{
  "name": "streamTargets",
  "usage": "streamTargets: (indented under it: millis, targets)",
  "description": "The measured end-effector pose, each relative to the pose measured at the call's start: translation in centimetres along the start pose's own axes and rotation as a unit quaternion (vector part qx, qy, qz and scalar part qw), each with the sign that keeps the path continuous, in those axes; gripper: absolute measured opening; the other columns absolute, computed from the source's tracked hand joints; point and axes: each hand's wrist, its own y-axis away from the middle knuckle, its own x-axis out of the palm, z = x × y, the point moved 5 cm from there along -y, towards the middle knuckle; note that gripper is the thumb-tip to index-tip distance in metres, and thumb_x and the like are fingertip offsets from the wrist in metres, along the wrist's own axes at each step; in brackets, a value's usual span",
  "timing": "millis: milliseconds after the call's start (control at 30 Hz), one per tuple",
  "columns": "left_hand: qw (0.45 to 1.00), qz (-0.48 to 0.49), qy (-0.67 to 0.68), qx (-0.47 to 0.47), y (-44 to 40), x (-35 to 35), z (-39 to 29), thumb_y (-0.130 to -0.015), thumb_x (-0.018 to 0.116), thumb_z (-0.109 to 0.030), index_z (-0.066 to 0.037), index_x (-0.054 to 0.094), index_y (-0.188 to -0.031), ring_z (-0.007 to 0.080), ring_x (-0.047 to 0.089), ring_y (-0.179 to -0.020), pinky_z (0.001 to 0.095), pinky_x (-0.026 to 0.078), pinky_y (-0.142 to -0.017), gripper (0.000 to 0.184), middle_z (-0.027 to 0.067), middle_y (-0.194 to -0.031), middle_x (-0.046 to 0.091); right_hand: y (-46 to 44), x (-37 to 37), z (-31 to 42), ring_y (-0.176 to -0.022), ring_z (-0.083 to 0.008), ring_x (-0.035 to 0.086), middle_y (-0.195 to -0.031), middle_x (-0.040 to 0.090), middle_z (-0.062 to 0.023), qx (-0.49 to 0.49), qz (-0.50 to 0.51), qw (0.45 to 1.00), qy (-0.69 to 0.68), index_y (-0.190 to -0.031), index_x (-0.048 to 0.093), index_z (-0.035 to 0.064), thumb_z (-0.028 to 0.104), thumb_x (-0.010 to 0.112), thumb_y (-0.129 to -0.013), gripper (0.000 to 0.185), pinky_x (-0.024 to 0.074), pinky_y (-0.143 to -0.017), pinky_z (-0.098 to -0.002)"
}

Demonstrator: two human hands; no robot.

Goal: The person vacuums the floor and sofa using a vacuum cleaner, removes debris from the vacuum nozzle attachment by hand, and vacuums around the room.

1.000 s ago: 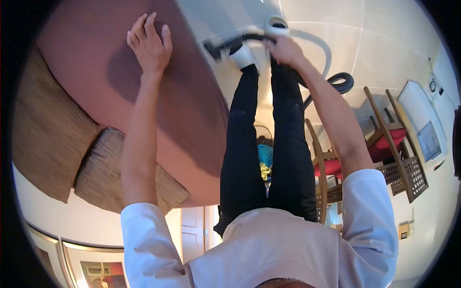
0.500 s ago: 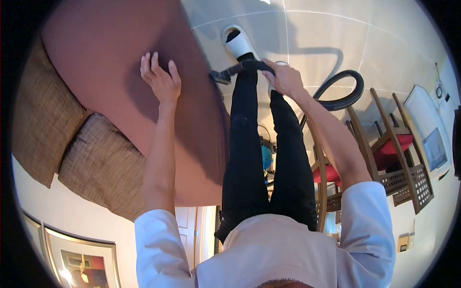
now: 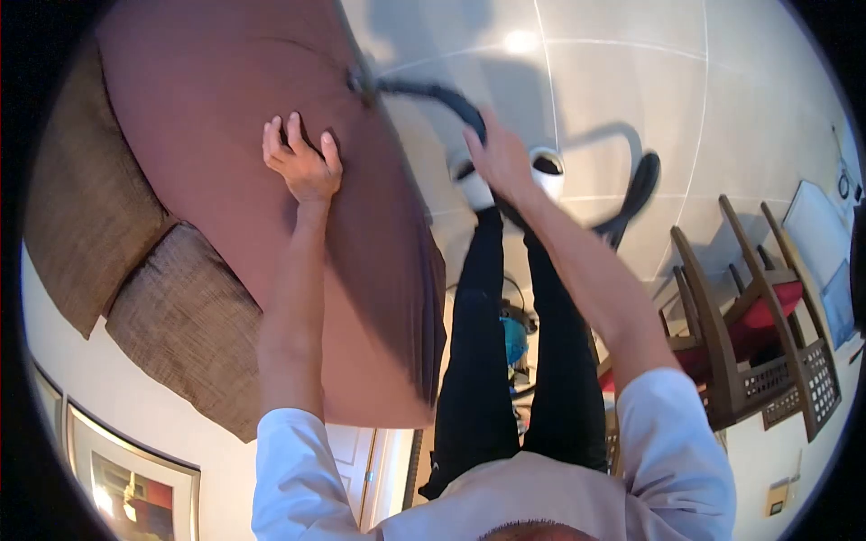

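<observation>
My right hand [image 3: 501, 158] is closed around the curved black handle of a vacuum cleaner wand [image 3: 428, 88]. At the wand's far end, the dark nozzle [image 3: 363, 83] meets the edge of a sofa seat under a brown-mauve cover [image 3: 207, 117]. My left hand [image 3: 304, 164] is over that seat, fingers spread and slightly bent, holding nothing; whether it presses on the cover I cannot tell. The black hose [image 3: 631, 198] loops beyond my right forearm. Partly hidden behind my legs is the vacuum's blue body [image 3: 514, 341].
Textured brown cushions [image 3: 185, 316] line the sofa's back on the left. Wooden chairs [image 3: 749, 307] with red seats stand on the right. Pale tiles [image 3: 622, 81] cover the floor. A framed picture [image 3: 131, 478] hangs at lower left, near a white door [image 3: 350, 451].
My right hand has moved forward and left with the wand, and the nozzle has slid further along the sofa's edge. The hose loop has shifted. My feet have changed position.
</observation>
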Motion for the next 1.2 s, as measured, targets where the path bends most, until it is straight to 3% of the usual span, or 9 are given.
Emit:
streamTargets:
  millis: [167,233,300,367,533,700,933,1100,1200]
  targets:
    - [1.000,0.002,0.017,-0.013,-0.2,0.7,0.2,-0.094,0.062,-0.033,-0.004,0.048,-0.143,0.0458,0.034,-0.141,0.0587,0.031,-0.116,0.059,0.0235,-0.150,0.038,3.5,-1.8,-5.1,-0.091,-0.0478,0.069,-0.096,0.072,-0.0255,-0.020,0.058,0.991,0.115,-0.139,0.052,0.0118,0.032,0.063,-0.096,0.049,0.0535,-0.079,-0.0579]
    - [0.999,0.027,0.017,-0.016,0.6,0.9,0.1,-0.094,0.062,-0.027,-0.003,0.044,-0.147,0.0456,0.033,-0.141,0.0570,0.029,-0.115,0.060,0.0252,-0.151,0.036,1.9,-3.0,-5.1,-0.092,-0.0456,0.070,-0.097,0.073,-0.0230,0.030,0.000,0.999,0.026,-0.137,0.055,0.0135,0.029,0.065,-0.094,0.047,0.0545,-0.082,-0.0561]
    - [0.999,0.022,0.017,-0.018,0.2,1.2,0.1,-0.094,0.062,-0.027,-0.003,0.044,-0.147,0.0456,0.033,-0.142,0.0572,0.028,-0.116,0.061,0.0249,-0.151,0.036,-4.1,-3.0,-4.3,-0.073,-0.0285,0.074,-0.088,0.071,-0.0181,-0.002,-0.084,0.989,-0.124,-0.133,0.054,0.0067,0.026,0.065,-0.095,0.045,0.0579,-0.068,-0.0439]
    - [0.999,0.031,0.015,-0.022,0.9,1.0,0.1,-0.094,0.062,-0.028,-0.003,0.044,-0.147,0.0455,0.032,-0.142,0.0574,0.028,-0.116,0.062,0.0246,-0.151,0.036,-8.6,-4.1,1.3,-0.061,-0.0237,0.070,-0.082,0.068,-0.0166,0.072,-0.037,0.951,-0.299,-0.126,0.052,0.0026,0.023,0.063,-0.095,0.039,0.0564,-0.058,-0.0405]
    - [1.000,0.021,0.000,-0.002,0.1,0.8,0.3,-0.093,0.064,-0.032,-0.006,0.046,-0.145,0.0446,0.032,-0.143,0.0571,0.029,-0.116,0.061,0.0219,-0.152,0.036,-14.8,0.6,7.2,-0.066,-0.0360,0.071,-0.081,0.070,-0.0226,-0.082,-0.086,0.986,-0.116,-0.138,0.048,0.0015,0.025,0.059,-0.093,0.052,0.0568,-0.067,-0.0486]
    - [1.000,0.015,0.015,-0.007,0.5,1.4,1.1,-0.092,0.065,-0.036,-0.008,0.047,-0.144,0.0431,0.033,-0.141,0.0576,0.030,-0.114,0.062,0.0200,-0.150,0.038,-0.4,3.3,1.9,-0.100,-0.0476,0.068,-0.108,0.070,-0.0290,-0.026,-0.016,0.999,-0.029,-0.147,0.046,0.0104,0.026,0.061,-0.093,0.058,0.0534,-0.087,-0.0556]
    - [0.999,-0.016,0.019,0.021,0.3,1.6,1.3,-0.096,0.063,-0.040,-0.008,0.047,-0.144,0.0410,0.034,-0.135,0.0564,0.030,-0.111,0.060,0.0203,-0.147,0.037,16.8,3.2,-9.7,-0.094,-0.0451,0.070,-0.105,0.071,-0.0255,-0.001,0.166,0.976,0.142,-0.152,0.046,0.0218,0.028,0.065,-0.090,0.065,0.0563,-0.083,-0.0557]
    - [0.998,-0.059,0.025,0.031,-0.3,1.1,0.3,-0.096,0.064,-0.042,-0.011,0.051,-0.141,0.0411,0.036,-0.133,0.0558,0.031,-0.111,0.056,0.0209,-0.146,0.041,9.4,2.5,-8.4,-0.098,-0.0470,0.069,-0.103,0.072,-0.0271,-0.022,-0.036,0.998,0.042,-0.145,0.051,0.0170,0.031,0.063,-0.093,0.054,0.0555,-0.085,-0.0546]
    - [0.999,-0.049,0.006,0.010,-0.3,-1.0,-0.7,-0.098,0.064,-0.024,-0.005,0.049,-0.144,0.0400,0.039,-0.139,0.0543,0.032,-0.115,0.052,0.0211,-0.149,0.043,9.0,5.5,-5.3,-0.095,-0.0478,0.069,-0.098,0.071,-0.0282,0.031,0.007,0.999,-0.041,-0.143,0.051,0.0135,0.027,0.063,-0.094,0.053,0.0546,-0.084,-0.0551]
